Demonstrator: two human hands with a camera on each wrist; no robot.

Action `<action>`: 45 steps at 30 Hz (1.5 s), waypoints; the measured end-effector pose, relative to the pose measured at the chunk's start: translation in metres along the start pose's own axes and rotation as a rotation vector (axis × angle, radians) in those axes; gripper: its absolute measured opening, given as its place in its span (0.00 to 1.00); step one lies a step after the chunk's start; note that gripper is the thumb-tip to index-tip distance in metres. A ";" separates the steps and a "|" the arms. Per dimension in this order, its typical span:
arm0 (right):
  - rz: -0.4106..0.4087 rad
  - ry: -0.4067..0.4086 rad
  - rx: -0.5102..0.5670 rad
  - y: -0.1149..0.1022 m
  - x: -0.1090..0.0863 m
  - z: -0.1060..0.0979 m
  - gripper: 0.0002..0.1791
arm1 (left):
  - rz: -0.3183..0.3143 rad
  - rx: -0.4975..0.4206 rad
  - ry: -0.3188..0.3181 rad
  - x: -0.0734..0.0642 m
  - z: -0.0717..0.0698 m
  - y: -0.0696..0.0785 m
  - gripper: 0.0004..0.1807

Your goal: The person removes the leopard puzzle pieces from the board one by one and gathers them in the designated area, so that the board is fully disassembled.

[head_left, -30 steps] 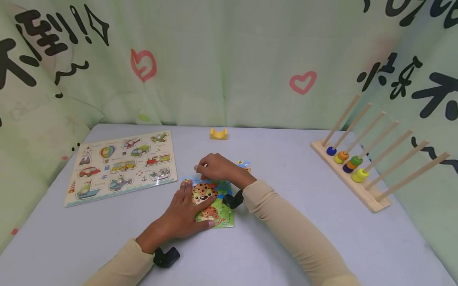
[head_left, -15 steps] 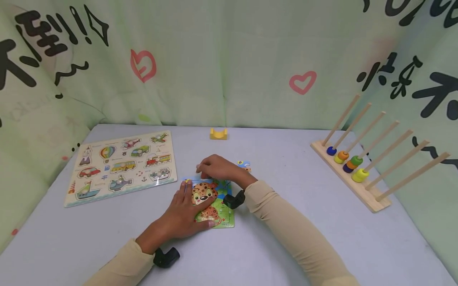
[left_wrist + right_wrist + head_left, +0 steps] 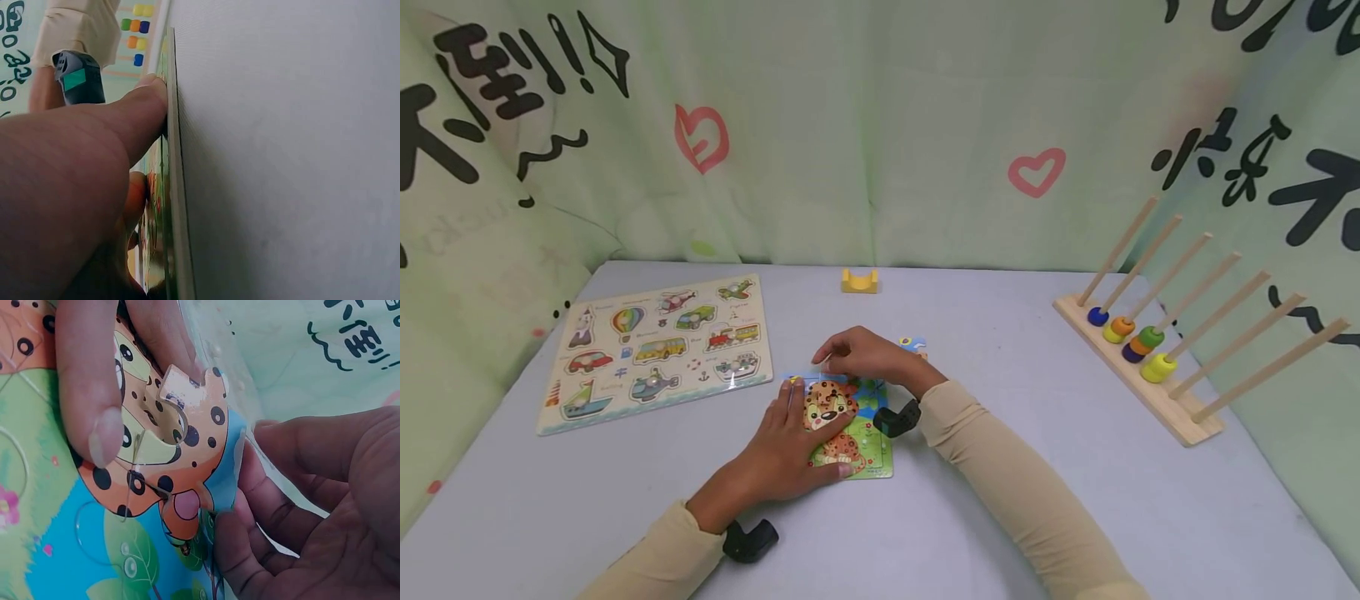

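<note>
A jigsaw puzzle [image 3: 876, 457] with a spotted cartoon leopard on a green and blue ground lies on the table in front of me. My left hand [image 3: 786, 446] rests on its left side, fingers extended, thumb near the lower edge. At the puzzle's far edge my right hand [image 3: 865, 354] bends over the top. The right wrist view shows its thumb and fingers pinching a puzzle piece [image 3: 215, 434], orange with spots and a blue edge, tilted up out of the picture. Left-hand fingers [image 3: 90, 375] press on the leopard's face beside it.
Beyond my right wrist lies a loose blue puzzle piece [image 3: 913, 342]. A vehicle puzzle board [image 3: 700, 379] is at the left, a yellow block [image 3: 859, 282] at the back. On the right stands a wooden peg rack [image 3: 1176, 417] with coloured beads. Printed curtains [image 3: 880, 167] surround the table.
My right hand has shifted slightly to the right at the puzzle's far edge, its wrist turning a little. The left hand stays where it was.
</note>
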State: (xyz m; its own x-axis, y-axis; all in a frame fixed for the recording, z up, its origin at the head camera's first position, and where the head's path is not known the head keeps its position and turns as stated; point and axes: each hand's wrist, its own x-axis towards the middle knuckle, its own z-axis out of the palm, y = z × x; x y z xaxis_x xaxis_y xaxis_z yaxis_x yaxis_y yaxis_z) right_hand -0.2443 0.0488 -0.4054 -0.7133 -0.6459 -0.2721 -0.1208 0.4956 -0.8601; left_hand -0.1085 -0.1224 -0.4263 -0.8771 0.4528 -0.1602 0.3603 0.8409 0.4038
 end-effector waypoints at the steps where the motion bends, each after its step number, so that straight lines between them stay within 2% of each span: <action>1: -0.006 -0.003 -0.005 0.001 -0.001 0.000 0.12 | 0.000 -0.002 0.000 0.000 0.000 0.000 0.37; 11: -0.030 -0.051 0.053 0.006 -0.006 -0.003 0.11 | 0.015 -0.002 0.006 0.000 0.001 0.000 0.37; 20: -0.062 -0.077 -0.089 0.007 -0.010 -0.002 0.10 | -0.004 0.004 -0.004 0.001 0.000 0.002 0.38; 23: -0.083 -0.071 -0.107 0.006 -0.011 -0.001 0.10 | -0.002 0.010 -0.002 0.001 0.000 0.002 0.38; 27: -0.107 0.009 -0.115 0.009 -0.013 -0.002 0.12 | 0.005 0.013 0.005 0.001 0.000 0.002 0.38; 33: -0.101 0.164 -0.060 0.014 -0.019 -0.009 0.14 | -0.002 0.011 -0.002 0.002 0.000 0.003 0.37; 38: -0.045 0.236 0.007 0.022 -0.025 -0.018 0.13 | 0.005 0.008 -0.001 0.002 0.000 0.004 0.38; 45: -0.023 0.283 -0.005 0.030 -0.036 -0.031 0.11 | 0.059 -0.074 -0.014 -0.001 0.000 0.005 0.38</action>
State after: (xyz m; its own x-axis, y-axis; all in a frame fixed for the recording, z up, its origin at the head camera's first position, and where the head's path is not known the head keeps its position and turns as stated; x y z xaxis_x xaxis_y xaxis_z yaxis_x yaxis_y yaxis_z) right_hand -0.2436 0.1049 -0.4086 -0.8746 -0.4696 -0.1210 -0.1420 0.4865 -0.8620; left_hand -0.1060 -0.1185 -0.4245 -0.8503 0.5056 -0.1460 0.3868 0.7885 0.4781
